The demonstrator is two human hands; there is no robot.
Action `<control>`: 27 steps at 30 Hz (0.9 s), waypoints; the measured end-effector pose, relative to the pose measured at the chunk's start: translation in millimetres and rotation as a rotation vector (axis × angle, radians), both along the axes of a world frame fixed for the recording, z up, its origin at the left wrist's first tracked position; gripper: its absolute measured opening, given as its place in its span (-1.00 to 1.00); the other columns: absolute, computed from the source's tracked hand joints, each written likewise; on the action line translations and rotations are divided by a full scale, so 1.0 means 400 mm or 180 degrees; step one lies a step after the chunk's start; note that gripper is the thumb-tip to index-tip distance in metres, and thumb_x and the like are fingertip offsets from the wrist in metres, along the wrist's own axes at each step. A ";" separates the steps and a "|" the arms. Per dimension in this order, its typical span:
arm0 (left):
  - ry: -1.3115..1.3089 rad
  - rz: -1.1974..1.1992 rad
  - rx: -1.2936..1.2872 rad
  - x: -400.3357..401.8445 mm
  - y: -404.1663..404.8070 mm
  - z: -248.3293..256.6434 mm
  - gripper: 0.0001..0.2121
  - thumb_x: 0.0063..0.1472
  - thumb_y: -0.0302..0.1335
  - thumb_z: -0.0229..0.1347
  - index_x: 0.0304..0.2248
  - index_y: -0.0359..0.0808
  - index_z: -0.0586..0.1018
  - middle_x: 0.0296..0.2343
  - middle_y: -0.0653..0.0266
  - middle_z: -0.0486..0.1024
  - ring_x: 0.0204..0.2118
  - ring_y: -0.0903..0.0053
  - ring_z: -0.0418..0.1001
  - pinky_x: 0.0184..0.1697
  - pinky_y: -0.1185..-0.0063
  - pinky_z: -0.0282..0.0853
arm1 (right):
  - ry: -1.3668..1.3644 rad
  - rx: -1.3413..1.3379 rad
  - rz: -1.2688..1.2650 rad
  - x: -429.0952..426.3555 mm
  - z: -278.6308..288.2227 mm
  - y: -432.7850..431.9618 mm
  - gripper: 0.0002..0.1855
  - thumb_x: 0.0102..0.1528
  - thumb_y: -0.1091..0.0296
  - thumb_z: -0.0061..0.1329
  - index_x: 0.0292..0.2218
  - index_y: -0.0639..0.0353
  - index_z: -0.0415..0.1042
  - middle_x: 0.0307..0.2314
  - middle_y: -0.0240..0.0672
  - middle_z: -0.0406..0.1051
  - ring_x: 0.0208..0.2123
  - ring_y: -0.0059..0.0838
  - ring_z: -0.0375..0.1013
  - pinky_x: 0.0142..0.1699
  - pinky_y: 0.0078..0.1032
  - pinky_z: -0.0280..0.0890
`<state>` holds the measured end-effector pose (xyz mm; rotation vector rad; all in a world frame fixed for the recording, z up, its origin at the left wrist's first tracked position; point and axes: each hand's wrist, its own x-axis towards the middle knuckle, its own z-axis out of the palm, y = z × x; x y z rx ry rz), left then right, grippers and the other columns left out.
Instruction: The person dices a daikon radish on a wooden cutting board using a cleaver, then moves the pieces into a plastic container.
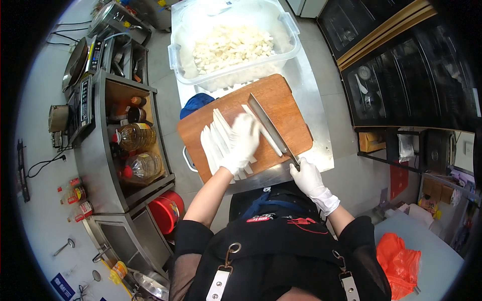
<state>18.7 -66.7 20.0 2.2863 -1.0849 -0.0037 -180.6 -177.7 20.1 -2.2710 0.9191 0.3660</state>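
My right hand (310,178), in a white glove, grips the handle of a wide-bladed kitchen knife (269,122). The blade lies along the right side of a long white strip (268,136) on the wooden cutting board (286,98). Gloved in white too, my left hand (243,141) is blurred and rests over more white strips (214,141); its fingertips are near the single strip beside the blade. What the left fingers press on is hidden. Beyond the board, a clear plastic tub (241,71) holds many white cubes (233,49).
The board lies on a metal table (320,131). A blue cloth-like item (196,105) pokes out at its upper left. Left stands a steel cabinet (109,150) with oil bottles (137,137); a red bucket (165,212) is below. At lower right, a red plastic bag (397,259) lies on a pale surface.
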 end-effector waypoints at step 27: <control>0.0488 -0.0959 0.0223 0.019 0.019 -0.134 -0.81 0.14 -0.58 0.01 -0.22 -0.34 0.50 -0.17 0.04 0.43 -0.08 0.16 0.38 0.00 0.41 0.32 | -0.1046 0.0413 -0.0851 -0.113 0.057 0.027 -0.68 0.08 0.22 0.04 -0.41 0.38 0.39 -0.60 0.04 0.42 -0.56 -0.05 0.46 -0.43 -0.26 0.31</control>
